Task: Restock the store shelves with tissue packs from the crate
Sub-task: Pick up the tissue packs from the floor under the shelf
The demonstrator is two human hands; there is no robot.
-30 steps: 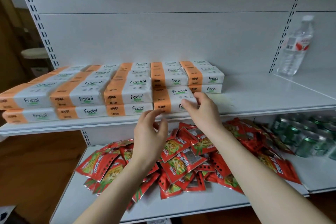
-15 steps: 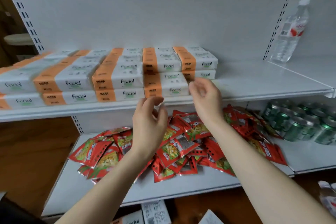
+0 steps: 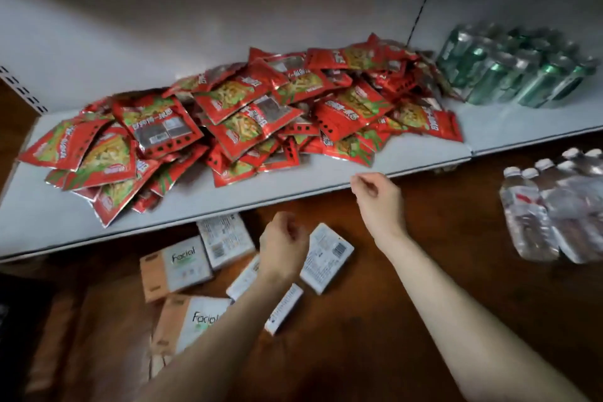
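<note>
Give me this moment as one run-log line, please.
phase: reaching for next pack | left hand: empty, over floor tissue packs | right hand: empty, by shelf edge

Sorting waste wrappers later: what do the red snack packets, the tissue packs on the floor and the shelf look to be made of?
Red snack packets: glossy plastic or foil film, shiny crinkled edges. Tissue packs: soft printed plastic wrap, probably, with a faint sheen. Shelf: likely painted metal, flat matte white with a thin edge.
</note>
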